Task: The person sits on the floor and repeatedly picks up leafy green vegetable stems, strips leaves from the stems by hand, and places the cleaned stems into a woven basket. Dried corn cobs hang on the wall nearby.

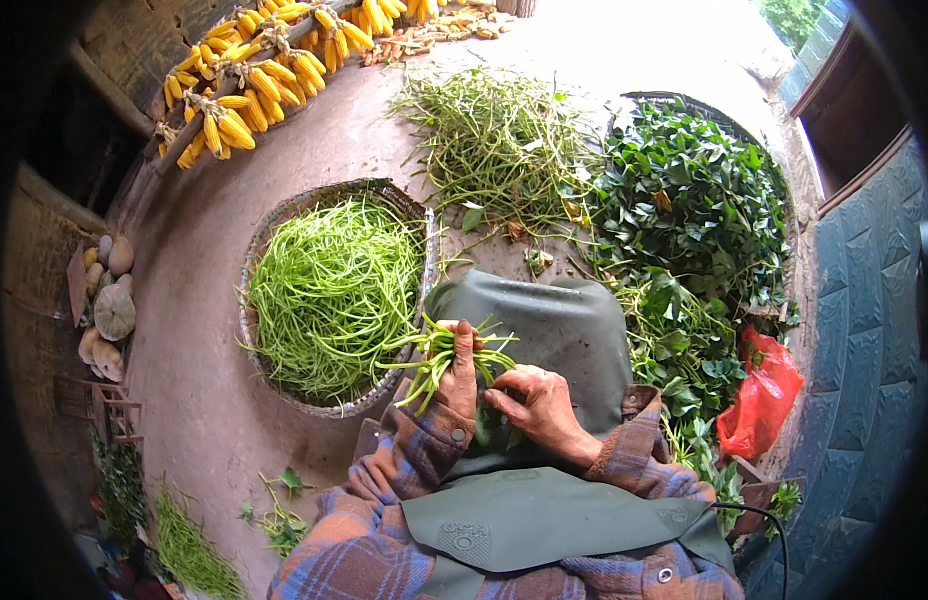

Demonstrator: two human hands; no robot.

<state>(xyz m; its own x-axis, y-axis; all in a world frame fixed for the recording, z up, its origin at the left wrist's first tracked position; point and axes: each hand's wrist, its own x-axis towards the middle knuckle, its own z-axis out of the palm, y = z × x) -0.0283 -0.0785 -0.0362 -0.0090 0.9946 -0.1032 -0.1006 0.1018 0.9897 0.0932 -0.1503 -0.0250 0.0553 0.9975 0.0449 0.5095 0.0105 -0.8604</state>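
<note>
My left hand (460,371) is closed around a small bunch of green leaf stalks (434,360), thumb on top, above the dark green apron (554,322) over my lap. Just to the right, my right hand (542,405) has its fingers bent and thumb near the ends of the stalks; whether it pinches one cannot be made out. A round woven basket (246,300) left of my knees is heaped with light green stripped stalks (336,300). Leafy vines (681,330) lie close by my right knee.
Ahead lies a pile of bare vines (501,142); right of it, a large heap of dark green leaves (689,187). A red plastic bag (764,394) is at the right. Corn cobs (269,82) hang on a pole at upper left. Pumpkins (115,311) sit by the left wall.
</note>
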